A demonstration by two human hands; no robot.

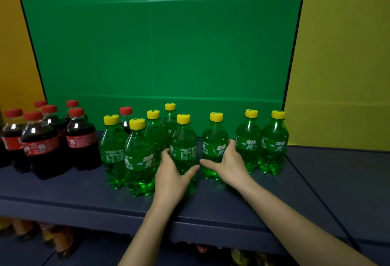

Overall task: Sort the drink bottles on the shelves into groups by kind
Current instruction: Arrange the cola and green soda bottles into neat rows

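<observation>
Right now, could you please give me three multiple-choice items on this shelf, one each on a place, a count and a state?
1. Where does the stray cola bottle stand?
A. behind the green soda bottles
B. at the shelf's right end
C. on the lower shelf

2. How many yellow-capped green soda bottles stand on the upper shelf?
A. five
B. eight
C. eleven

3. What is the left hand doing?
A. resting flat on the shelf
B. holding a cola bottle
C. gripping a green soda bottle

1 A: its red cap shows behind the leftmost green ones, apart from the cola group.
2 B: eight yellow caps can be counted.
3 C: its fingers and thumb curl round that bottle.
</observation>
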